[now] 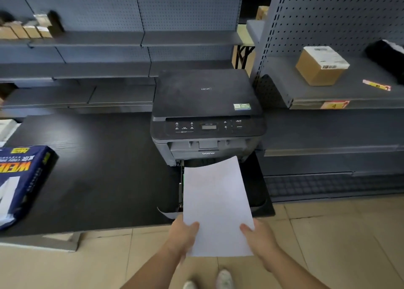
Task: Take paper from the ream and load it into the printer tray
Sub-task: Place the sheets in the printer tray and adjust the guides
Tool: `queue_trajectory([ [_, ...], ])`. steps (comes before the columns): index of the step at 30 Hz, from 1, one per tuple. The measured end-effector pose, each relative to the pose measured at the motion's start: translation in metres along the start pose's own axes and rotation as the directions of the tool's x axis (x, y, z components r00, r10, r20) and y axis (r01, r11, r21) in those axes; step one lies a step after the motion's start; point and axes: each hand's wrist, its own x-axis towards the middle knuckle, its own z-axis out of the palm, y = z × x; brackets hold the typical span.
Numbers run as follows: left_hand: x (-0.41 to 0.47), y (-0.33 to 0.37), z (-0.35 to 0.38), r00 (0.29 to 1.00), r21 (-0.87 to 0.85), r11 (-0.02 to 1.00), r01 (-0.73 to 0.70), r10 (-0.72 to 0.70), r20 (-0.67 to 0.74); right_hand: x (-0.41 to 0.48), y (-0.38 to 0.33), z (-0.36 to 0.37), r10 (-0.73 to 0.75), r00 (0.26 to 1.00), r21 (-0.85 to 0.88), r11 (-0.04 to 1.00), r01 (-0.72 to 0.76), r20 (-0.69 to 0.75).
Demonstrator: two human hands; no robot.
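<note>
- Head view: the loading step is under way. The left hand and right hand each pinch a near corner of the white paper, thumbs on top, fingers curled beneath.
- The sheet's far edge sits at the mouth of the printer, above the pulled-out tray.
- Next, I judge, it must be lowered flat between the guides, squared.
- The paper is thin and smooth; the printer matte black plastic, boxy. The glossy blue ream lies on the dark table, far left.

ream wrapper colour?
Dark blue ream wrapper with yellow lettering and white areas, lying on the black table. Head view, far left.
</note>
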Motion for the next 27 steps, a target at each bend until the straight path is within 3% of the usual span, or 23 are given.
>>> queue_trajectory([
  [14, 0.042, 0.033, 0.006, 0.998, -0.042, 0.997, 0.062, -0.062, 0.002, 0.064, -0.027, -0.022, 0.200, 0.958, -0.069, 0.979, -0.190, 0.203],
  [19, 0.058, 0.029, 0.004, 0.989, -0.053, 0.988, 0.144, -0.142, 0.025, 0.080, -0.033, -0.018, 0.264, 0.942, -0.108, 0.963, -0.246, 0.208],
  [27, 0.074, 0.029, 0.002, 0.994, -0.063, 0.992, 0.106, -0.107, -0.004, 0.092, -0.035, -0.013, 0.263, 0.941, -0.063, 0.965, -0.256, 0.212],
])
